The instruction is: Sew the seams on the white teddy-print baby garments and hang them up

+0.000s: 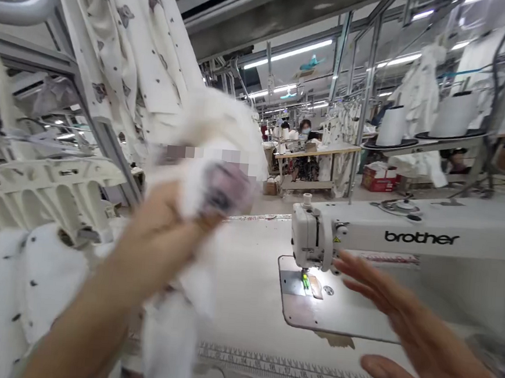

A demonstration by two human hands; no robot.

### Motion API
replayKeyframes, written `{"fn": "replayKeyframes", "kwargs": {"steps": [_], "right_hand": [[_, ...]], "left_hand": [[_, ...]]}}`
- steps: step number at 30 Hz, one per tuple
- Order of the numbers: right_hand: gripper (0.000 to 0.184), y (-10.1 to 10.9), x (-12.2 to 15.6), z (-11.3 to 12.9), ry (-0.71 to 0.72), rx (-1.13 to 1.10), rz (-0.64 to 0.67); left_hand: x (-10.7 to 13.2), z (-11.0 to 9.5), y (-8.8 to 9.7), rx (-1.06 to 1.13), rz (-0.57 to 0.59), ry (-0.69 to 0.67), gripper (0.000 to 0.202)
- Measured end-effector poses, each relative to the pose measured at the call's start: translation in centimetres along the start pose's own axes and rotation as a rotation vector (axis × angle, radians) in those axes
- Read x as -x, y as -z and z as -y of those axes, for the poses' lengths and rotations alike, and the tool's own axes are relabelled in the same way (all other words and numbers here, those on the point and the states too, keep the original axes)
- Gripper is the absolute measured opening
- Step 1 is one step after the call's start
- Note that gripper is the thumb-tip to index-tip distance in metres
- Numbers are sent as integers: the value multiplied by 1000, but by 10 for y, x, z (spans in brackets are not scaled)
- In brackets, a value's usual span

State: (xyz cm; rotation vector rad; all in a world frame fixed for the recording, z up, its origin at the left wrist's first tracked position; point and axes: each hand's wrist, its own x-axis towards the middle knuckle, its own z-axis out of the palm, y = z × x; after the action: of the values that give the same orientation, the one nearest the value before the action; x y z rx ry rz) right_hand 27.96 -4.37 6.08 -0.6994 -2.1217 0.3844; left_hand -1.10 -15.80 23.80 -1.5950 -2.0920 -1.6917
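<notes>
My left hand [161,234] is raised in front of me, closed on a bunched piece of white fabric [214,151] that is smeared by motion; more of the cloth hangs down below the hand. My right hand [416,336] hovers open, fingers stretched toward the left, just right of the needle [304,279] of a white Brother sewing machine [406,236]. The hand is above the machine bed and holds nothing.
Printed white garments [128,39] hang at the upper left, and more lie piled at the left [31,276]. A ruler strip [291,369] runs along the table's front edge. Thread cones [391,125] stand behind the machine. Another person [304,136] sits at a far table.
</notes>
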Motion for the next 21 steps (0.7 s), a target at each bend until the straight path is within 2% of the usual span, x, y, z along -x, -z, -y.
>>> {"fn": "replayKeyframes", "kwargs": {"steps": [3,5,8,10,12,14,16,18,19,20,21], "right_hand": [[94,-12,-25,23,-120,-352,29],[91,-14,-35,29,-245,-497,131],[53,-7,-33,31,-378,-714,428],[30,0,-27,30,-416,-757,526],[17,7,-24,28,-391,-662,479],[10,13,-29,26,-247,-463,328],[12,18,-39,26,31,-224,95],[15,18,-49,28,367,6,-128],[15,15,-52,30,525,99,-196],[14,11,-52,32,648,171,-213],[13,5,-51,34,732,214,-168]], "left_hand": [[18,-15,-38,85,647,-110,28],[28,-12,-47,99,919,-58,14],[35,11,-45,11,1155,12,3],[34,34,-46,-73,1218,-61,10],[30,58,-51,-195,1154,-182,19],[21,78,-58,-383,943,-329,29],[7,90,-65,-586,609,-527,37],[-7,98,-70,-706,273,-773,41],[-13,102,-72,-721,157,-896,42],[-17,109,-74,-715,98,-1004,44],[-18,119,-76,-700,96,-1084,46]]}}
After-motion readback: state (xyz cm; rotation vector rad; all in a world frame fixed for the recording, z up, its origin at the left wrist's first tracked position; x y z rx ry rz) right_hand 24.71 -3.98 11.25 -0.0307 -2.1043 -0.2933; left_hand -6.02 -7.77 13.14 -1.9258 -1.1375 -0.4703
